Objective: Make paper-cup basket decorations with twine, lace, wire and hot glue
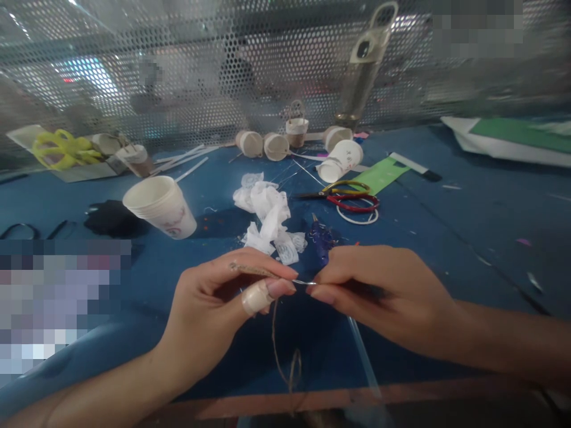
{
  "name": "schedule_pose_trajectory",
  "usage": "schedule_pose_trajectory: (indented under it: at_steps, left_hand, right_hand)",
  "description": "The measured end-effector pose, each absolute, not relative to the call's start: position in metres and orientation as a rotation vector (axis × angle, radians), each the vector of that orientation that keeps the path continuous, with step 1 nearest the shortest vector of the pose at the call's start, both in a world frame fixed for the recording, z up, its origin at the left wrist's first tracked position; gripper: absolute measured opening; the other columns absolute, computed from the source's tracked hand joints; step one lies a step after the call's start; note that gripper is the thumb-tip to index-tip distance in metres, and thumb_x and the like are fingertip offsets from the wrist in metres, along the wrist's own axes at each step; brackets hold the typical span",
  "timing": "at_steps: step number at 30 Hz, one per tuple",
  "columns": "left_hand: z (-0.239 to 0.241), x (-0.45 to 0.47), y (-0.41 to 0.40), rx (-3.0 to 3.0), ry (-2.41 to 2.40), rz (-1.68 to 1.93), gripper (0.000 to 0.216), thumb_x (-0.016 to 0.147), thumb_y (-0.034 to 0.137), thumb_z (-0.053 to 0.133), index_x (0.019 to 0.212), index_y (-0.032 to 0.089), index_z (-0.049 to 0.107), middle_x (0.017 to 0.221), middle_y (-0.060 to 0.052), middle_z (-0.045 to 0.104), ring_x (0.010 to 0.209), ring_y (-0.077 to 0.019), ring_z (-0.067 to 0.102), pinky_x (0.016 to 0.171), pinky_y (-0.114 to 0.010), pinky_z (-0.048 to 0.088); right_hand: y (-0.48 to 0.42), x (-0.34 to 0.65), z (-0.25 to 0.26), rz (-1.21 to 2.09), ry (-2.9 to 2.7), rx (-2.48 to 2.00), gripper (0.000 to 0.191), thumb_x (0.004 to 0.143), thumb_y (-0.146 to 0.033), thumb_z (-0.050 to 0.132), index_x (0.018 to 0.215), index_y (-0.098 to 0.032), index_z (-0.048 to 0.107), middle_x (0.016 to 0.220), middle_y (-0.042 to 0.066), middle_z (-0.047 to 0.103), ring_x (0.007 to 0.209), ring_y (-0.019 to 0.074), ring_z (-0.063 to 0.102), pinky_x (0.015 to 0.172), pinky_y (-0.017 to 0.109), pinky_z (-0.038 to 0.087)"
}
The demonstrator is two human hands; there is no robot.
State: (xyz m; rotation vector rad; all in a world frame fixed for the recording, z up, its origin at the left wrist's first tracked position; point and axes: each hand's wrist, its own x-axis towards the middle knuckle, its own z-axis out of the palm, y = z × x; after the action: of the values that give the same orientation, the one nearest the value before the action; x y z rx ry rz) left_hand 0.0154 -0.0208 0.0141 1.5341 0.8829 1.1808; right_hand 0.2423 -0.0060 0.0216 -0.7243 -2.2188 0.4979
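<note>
My left hand [218, 303] pinches a brown twine [279, 345] between thumb and forefinger; a strip of tape wraps one fingertip. The twine hangs down from the pinch and loops near the table's front edge. My right hand [375, 291] is closed in a pinch on a thin metal needle [304, 282] whose tip meets the left fingers. Both hands hover above the blue table [446, 226]. Just beyond them lie crumpled white lace [267, 220] and a dark blue tool [320, 238].
A stack of white paper cups [160, 205] stands at the left. Several cups lie toppled at the back [276, 145], one with a handle [297, 128]. Scissors [334, 190], coloured rings [357, 205], green paper [381, 173], yellow scissors [62, 148] and a perforated metal screen [223, 71] are beyond.
</note>
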Motion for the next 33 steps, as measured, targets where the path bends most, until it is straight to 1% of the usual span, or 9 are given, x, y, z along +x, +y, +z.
schedule_pose_trajectory:
  at_steps: [3, 6, 7, 9, 15, 20, 25, 30, 33]
  left_hand:
    - [0.015, 0.013, -0.019, 1.509, 0.88, 1.187, 0.014, 0.088, 0.021, 0.078, 0.085, 0.034, 0.082, 0.088, 0.008, 0.077, 0.059, -0.0014, 0.06, 0.057, -0.005, 0.053]
    - [0.016, 0.01, -0.018, 1.458, 0.882, 1.207, 0.012, 0.088, 0.022, 0.078, 0.084, 0.034, 0.081, 0.091, 0.008, 0.076, 0.06, -0.0013, 0.061, 0.057, -0.006, 0.054]
    - [0.016, 0.008, -0.017, 1.441, 0.88, 1.219, 0.012, 0.088, 0.023, 0.078, 0.084, 0.034, 0.081, 0.092, 0.008, 0.076, 0.059, -0.0012, 0.061, 0.057, -0.006, 0.054]
    - [0.016, 0.006, -0.016, 1.407, 0.885, 1.243, 0.01, 0.087, 0.024, 0.079, 0.085, 0.033, 0.082, 0.092, 0.007, 0.076, 0.06, -0.0013, 0.062, 0.057, -0.006, 0.053]
    - [0.016, 0.006, -0.016, 1.351, 0.896, 1.232, 0.009, 0.086, 0.025, 0.08, 0.083, 0.032, 0.083, 0.091, 0.006, 0.078, 0.06, -0.0009, 0.061, 0.057, -0.005, 0.053]
    - [0.016, 0.008, -0.018, 1.388, 0.849, 1.175, 0.012, 0.087, 0.025, 0.079, 0.091, 0.035, 0.083, 0.079, 0.006, 0.078, 0.063, -0.0024, 0.064, 0.059, -0.004, 0.052]
    - [0.016, 0.011, -0.018, 1.474, 0.908, 1.19, 0.017, 0.085, 0.022, 0.08, 0.091, 0.038, 0.083, 0.082, 0.008, 0.079, 0.065, -0.0028, 0.066, 0.058, -0.004, 0.051]
    - [0.018, 0.013, -0.018, 1.547, 0.94, 1.2, 0.022, 0.083, 0.018, 0.081, 0.089, 0.039, 0.084, 0.084, 0.007, 0.081, 0.074, -0.0058, 0.069, 0.053, -0.006, 0.048]
    - [0.019, 0.013, -0.018, 1.519, 0.926, 1.186, 0.021, 0.084, 0.018, 0.08, 0.089, 0.039, 0.084, 0.083, 0.006, 0.081, 0.07, -0.006, 0.069, 0.053, -0.008, 0.049]
  right_hand:
    - [-0.004, 0.242, 0.025, 0.658, -2.258, -0.714, 0.021, 0.1, -0.024, 0.059, 0.083, -0.018, 0.069, 0.067, -0.005, 0.063, 0.058, 0.0052, 0.054, 0.057, 0.016, 0.039]
    - [0.0, 0.238, 0.033, 0.816, -2.286, -0.773, 0.033, 0.105, -0.031, 0.048, 0.087, -0.019, 0.073, 0.066, -0.005, 0.062, 0.056, 0.0062, 0.053, 0.056, 0.017, 0.039]
    - [0.001, 0.236, 0.036, 0.843, -2.282, -0.795, 0.035, 0.106, -0.032, 0.046, 0.086, -0.019, 0.073, 0.064, -0.005, 0.061, 0.055, 0.0066, 0.051, 0.055, 0.018, 0.038]
    - [0.005, 0.232, 0.04, 0.852, -2.265, -0.8, 0.031, 0.104, -0.031, 0.05, 0.086, -0.019, 0.073, 0.063, -0.004, 0.059, 0.055, 0.0073, 0.05, 0.053, 0.018, 0.037]
    - [0.009, 0.225, 0.036, 0.653, -2.209, -0.707, 0.019, 0.098, -0.023, 0.06, 0.082, -0.017, 0.07, 0.064, -0.004, 0.062, 0.054, 0.0076, 0.05, 0.053, 0.018, 0.038]
    - [0.004, 0.231, 0.032, 0.502, -2.233, -0.667, 0.014, 0.096, -0.015, 0.061, 0.084, -0.016, 0.069, 0.068, -0.004, 0.068, 0.058, 0.0062, 0.056, 0.055, 0.016, 0.039]
    - [0.0, 0.234, 0.03, 0.4, -2.237, -0.704, 0.014, 0.096, -0.017, 0.063, 0.084, -0.017, 0.069, 0.069, -0.004, 0.069, 0.059, 0.0069, 0.059, 0.055, 0.018, 0.04]
    - [-0.001, 0.232, 0.028, 0.365, -2.244, -0.693, 0.015, 0.098, -0.018, 0.06, 0.086, -0.019, 0.068, 0.072, -0.003, 0.071, 0.061, 0.0086, 0.062, 0.056, 0.02, 0.042]
    - [-0.002, 0.233, 0.026, 0.414, -2.25, -0.668, 0.014, 0.099, -0.02, 0.06, 0.087, -0.02, 0.067, 0.074, -0.002, 0.073, 0.065, 0.0105, 0.065, 0.059, 0.022, 0.045]
